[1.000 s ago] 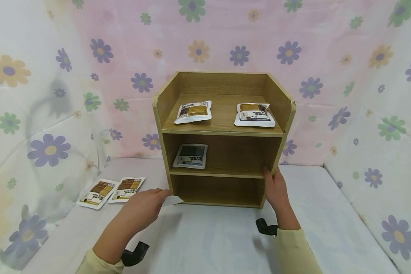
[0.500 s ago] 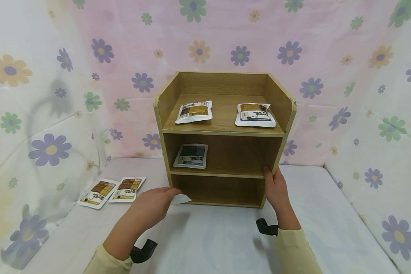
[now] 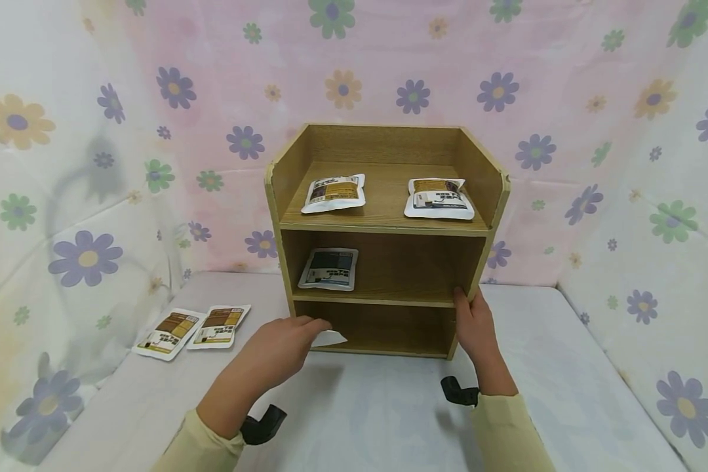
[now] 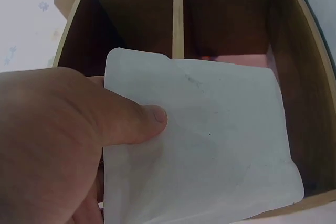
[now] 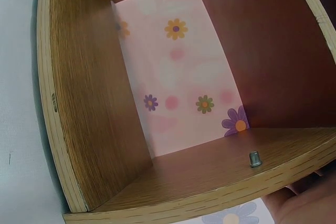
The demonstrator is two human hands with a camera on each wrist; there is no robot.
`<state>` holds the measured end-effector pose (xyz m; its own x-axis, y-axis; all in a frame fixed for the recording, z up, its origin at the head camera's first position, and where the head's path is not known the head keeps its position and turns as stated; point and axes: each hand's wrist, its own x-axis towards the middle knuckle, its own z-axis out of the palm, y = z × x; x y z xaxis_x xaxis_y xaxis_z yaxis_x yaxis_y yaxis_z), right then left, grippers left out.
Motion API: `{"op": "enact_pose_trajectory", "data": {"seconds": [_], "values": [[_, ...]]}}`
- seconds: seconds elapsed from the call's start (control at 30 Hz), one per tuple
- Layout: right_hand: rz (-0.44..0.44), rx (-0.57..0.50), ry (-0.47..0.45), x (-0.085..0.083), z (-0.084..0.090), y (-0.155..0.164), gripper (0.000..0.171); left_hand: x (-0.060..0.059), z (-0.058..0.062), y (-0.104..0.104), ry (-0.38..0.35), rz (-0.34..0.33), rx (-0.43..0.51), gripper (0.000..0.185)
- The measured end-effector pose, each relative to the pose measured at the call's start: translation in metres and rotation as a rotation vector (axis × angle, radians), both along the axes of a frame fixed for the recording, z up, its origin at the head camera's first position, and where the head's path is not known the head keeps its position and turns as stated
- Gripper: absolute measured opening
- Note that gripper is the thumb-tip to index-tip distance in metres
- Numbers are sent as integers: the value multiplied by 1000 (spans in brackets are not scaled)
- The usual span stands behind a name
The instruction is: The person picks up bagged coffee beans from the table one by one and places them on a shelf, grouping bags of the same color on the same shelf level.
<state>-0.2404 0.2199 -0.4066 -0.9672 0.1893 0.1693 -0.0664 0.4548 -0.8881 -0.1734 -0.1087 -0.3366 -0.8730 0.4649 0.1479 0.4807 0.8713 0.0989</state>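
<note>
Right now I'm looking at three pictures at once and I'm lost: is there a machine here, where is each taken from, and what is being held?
No machine: a person works with two bare hands. The wide picture comes from a camera on their head; the other two come from cameras strapped to each wrist.

The left hand pinches a flat white packet, its plain side up, at the mouth of the bottom compartment of a small three-level wooden shelf unit. The right hand grips the unit's right front edge.

Two printed white packets lie on the top level, and one dark-labelled packet lies in the middle compartment. Two brown-labelled packets lie on the pale padded surface to the left.
</note>
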Motion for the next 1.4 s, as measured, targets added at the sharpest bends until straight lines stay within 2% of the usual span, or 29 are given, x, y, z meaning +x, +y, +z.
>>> {"op": "enact_pose_trajectory", "data": {"seconds": [0.43,0.77,1.1,1.4], "values": [[3,3,9,1,1,0,62,-1,12,21,10,-71,-30,38],[9,-5,-2,1,1,0,62,-2,12,31,97,-130,-7,38],[12,-4,5,2,3,-2,60,-3,20,39,139,-142,-1,36],[11,-3,12,2,3,-1,61,-2,29,43,232,-186,21,36]]}}
